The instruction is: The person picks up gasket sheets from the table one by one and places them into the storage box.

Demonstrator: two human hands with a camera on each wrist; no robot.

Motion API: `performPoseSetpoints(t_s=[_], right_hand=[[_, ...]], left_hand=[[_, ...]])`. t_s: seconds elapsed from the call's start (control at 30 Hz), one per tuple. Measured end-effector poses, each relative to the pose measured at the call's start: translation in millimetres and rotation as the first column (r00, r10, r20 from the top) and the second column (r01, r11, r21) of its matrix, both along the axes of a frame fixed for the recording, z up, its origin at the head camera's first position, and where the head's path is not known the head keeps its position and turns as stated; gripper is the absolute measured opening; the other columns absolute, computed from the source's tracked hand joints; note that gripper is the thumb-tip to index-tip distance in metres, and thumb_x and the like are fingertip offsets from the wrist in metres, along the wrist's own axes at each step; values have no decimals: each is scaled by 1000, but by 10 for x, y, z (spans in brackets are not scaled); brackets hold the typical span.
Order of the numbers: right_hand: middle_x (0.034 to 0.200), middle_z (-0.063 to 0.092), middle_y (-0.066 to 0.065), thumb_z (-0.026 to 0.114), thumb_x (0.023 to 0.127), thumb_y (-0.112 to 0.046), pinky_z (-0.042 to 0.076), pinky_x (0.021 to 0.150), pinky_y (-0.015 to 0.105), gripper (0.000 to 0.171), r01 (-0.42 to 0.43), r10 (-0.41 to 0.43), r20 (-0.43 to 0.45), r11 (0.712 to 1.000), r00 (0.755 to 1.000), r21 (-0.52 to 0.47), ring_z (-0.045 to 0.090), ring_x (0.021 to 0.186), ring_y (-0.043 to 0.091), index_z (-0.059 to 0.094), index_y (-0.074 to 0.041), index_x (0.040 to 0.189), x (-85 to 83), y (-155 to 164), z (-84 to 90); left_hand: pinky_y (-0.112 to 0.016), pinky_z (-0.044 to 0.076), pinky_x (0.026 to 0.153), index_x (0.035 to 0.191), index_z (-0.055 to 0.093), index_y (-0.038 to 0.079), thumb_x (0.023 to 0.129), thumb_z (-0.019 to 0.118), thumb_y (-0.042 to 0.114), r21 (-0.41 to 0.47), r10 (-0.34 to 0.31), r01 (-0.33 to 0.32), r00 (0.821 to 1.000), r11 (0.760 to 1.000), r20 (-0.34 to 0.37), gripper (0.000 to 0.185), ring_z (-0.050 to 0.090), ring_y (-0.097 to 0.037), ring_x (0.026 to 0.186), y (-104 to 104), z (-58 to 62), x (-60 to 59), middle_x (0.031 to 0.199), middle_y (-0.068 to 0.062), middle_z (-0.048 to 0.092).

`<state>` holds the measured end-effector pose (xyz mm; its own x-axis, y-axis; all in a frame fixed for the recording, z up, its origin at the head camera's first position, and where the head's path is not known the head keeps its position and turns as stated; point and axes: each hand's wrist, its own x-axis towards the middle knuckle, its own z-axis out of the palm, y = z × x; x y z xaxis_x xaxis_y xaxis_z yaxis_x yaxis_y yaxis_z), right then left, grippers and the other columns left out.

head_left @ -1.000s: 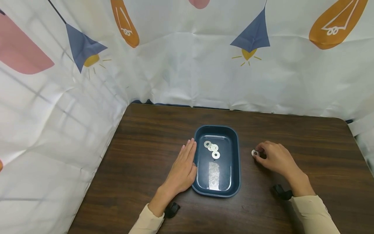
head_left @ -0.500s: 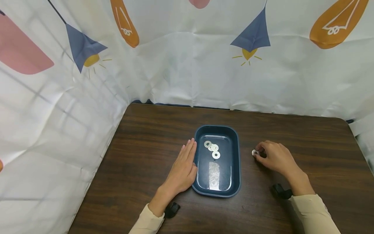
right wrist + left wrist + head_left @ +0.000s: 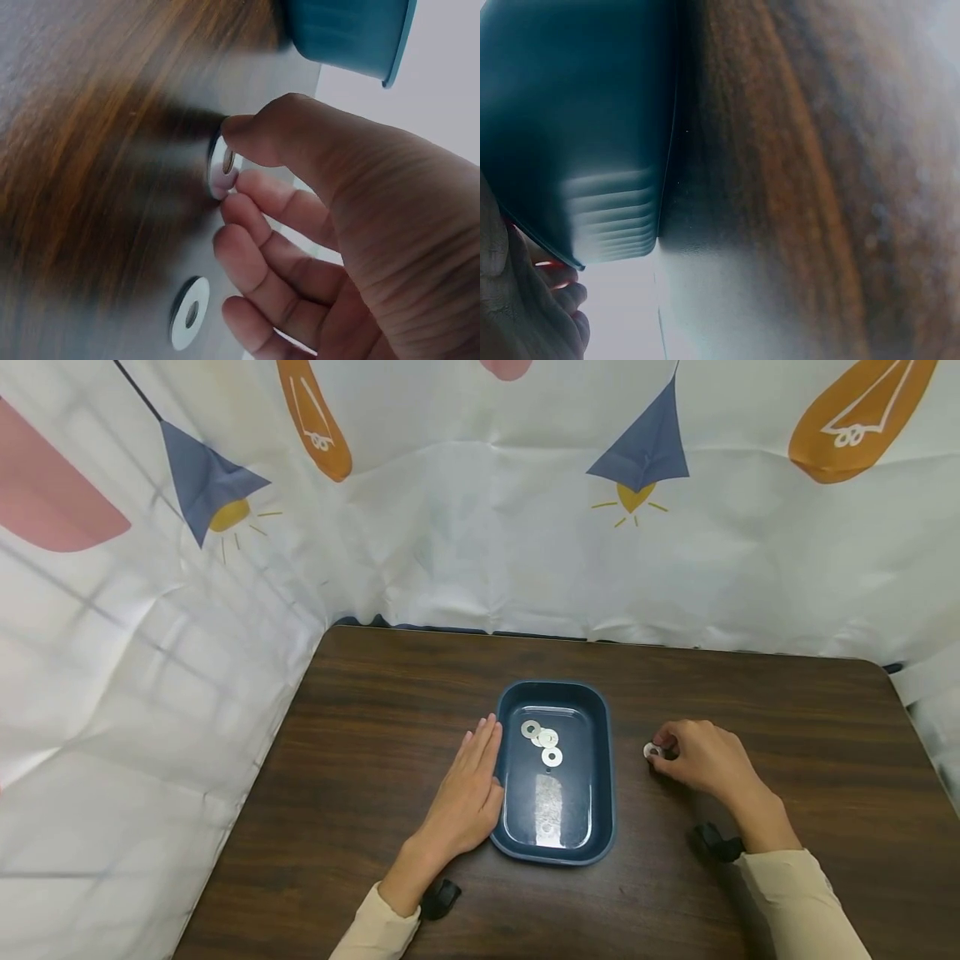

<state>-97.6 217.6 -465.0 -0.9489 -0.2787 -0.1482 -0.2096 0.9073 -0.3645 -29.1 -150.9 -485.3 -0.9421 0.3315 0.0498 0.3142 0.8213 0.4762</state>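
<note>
A dark blue rectangular tray (image 3: 557, 827) stands on the table with several flat metal washers (image 3: 549, 738) lying inside, some overlapping. My left hand (image 3: 467, 797) rests along the tray's left side, fingers straight and together; from the left wrist, fingers show beside the tray's outer wall (image 3: 592, 112). Right of the tray, my right hand (image 3: 708, 760) pinches a washer (image 3: 222, 161) by its edges between thumb and index finger, low at the tabletop. The other right fingers are loosely curled. A second washer (image 3: 189, 313) lies near them in the right wrist view, hidden by the hand from the head camera.
The dark wood table (image 3: 375, 718) extends around the tray. White fabric with lamp and bulb prints (image 3: 480, 543) hangs behind it and on the left. A small black device (image 3: 441, 899) sits at the left wrist, another (image 3: 718, 843) at the right.
The head view has shifted slightly, moving the scene a little to the left. Both hands, the tray and the washers stay practically where they were.
</note>
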Motion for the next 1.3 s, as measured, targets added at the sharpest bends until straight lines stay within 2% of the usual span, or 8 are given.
performPoseSetpoints(t_s=[0.2,0.5,0.87,1.1,1.3], right_hand=[[97,80,7,78,89,-30,57,64,42,25,6,-6,11,1000,1000,11,70,78,17,78,-9,102,3,-32,24],[99,81,8,78,89,-30,59,66,45,25,13,-12,-16,999,1000,41,72,79,20,78,-8,102,34,-61,31],[100,78,13,79,87,-32,55,62,45,30,45,-54,87,994,995,101,68,76,23,76,-6,102,2,-100,121],[103,80,10,77,90,-30,59,65,49,28,47,-53,51,994,997,99,74,83,28,76,-6,105,51,-120,122],[100,80,13,78,89,-29,57,61,47,28,57,-57,0,994,998,97,71,74,25,75,-5,102,106,-132,83]], left_hand=[[-47,16,137,171,17,10,102,48,17,5,0,0,1000,1000,5,76,8,-18,169,-1,1,0,181,-1,8],[-45,16,138,171,17,10,102,49,17,5,6,-6,1000,1000,3,76,9,-18,169,1,3,6,181,0,8],[-46,16,138,171,16,9,102,48,16,6,-6,6,1000,1000,-5,76,8,-18,169,-3,-7,6,181,-1,8],[-45,16,137,171,16,9,103,47,17,-2,-6,6,1000,1000,-7,75,8,-18,169,0,5,7,181,-1,7],[-46,16,137,171,15,10,103,47,17,0,-5,5,1000,1000,-7,75,9,-19,169,-2,5,9,181,0,7]])
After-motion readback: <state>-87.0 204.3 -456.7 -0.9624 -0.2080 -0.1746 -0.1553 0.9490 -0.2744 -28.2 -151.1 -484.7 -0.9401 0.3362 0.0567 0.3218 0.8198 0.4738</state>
